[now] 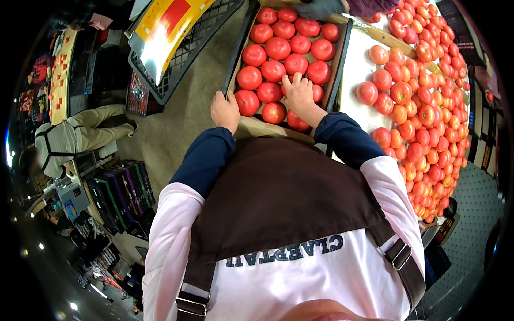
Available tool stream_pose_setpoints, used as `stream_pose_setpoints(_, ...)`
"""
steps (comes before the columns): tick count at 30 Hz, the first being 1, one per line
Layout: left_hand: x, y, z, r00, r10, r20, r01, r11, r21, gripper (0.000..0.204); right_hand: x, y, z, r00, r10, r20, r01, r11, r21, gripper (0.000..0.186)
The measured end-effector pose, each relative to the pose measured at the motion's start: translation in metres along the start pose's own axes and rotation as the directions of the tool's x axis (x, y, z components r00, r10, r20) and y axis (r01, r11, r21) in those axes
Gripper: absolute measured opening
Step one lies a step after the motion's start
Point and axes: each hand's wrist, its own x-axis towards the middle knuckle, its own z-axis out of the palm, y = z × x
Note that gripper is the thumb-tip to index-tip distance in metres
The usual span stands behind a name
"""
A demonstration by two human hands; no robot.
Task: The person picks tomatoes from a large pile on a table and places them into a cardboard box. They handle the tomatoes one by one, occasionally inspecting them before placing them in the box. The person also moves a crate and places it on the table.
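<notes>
In front of me is a black crate [342, 59] lined with brown cardboard, filled with rows of large red tomatoes [278, 48]. My left hand [225, 111] is closed on the crate's left wall near its front corner, thumb at the rim. Over the tomatoes in the front right part lies my right hand [301, 96], its fingers curled down round a tomato that it mostly hides. Another tomato [317, 94] shows just right of those fingers. Nearer to me, a tomato [274, 113] sits in the front row.
Many loose tomatoes [423, 115] cover a white surface [350, 96] on the right. At the crate's far end is a grey thing [321, 8], perhaps a gloved hand. A yellow-and-grey sheet [166, 32] lies over a black plastic crate [198, 40]. Another person [80, 136] bends at the left.
</notes>
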Motion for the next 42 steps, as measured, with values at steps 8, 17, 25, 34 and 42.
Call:
stream_pose_setpoints(8, 0.001, -0.004, 0.007, 1.0, 0.001, 0.013, -0.001, 1.0, 0.007, 0.031, -0.01, 0.031, -0.062, 0.978, -0.053, 0.203, -0.152, 0.488, 0.86, 0.067)
stream_pose_setpoints(17, 0.001, -0.009, 0.012, 1.0, 0.004, -0.031, -0.003, 0.999, 0.053, 0.033, -0.054, 0.074, -0.064, 0.877, -0.421, 0.232, -0.462, -0.872, 0.165, 0.064)
stream_pose_setpoints(25, 0.001, 0.0, 0.005, 0.999, -0.039, 0.008, 0.039, 0.998, 0.04, 0.034, -0.061, 0.08, -0.076, 0.889, -0.383, 0.25, -0.401, -0.916, 0.025, 0.064)
stream_pose_setpoints(34, -0.002, 0.002, 0.003, 0.999, -0.044, 0.029, 0.042, 0.997, 0.07, 0.035, -0.07, 0.115, -0.059, 0.894, -0.143, 0.424, -0.246, -0.949, 0.199, 0.053)
stream_pose_setpoints(42, -0.003, 0.008, 0.003, 1.0, 0.024, 0.012, -0.025, 0.999, 0.042, 0.037, -0.075, 0.136, -0.065, 0.875, 0.033, 0.482, -0.144, -0.934, 0.326, 0.051)
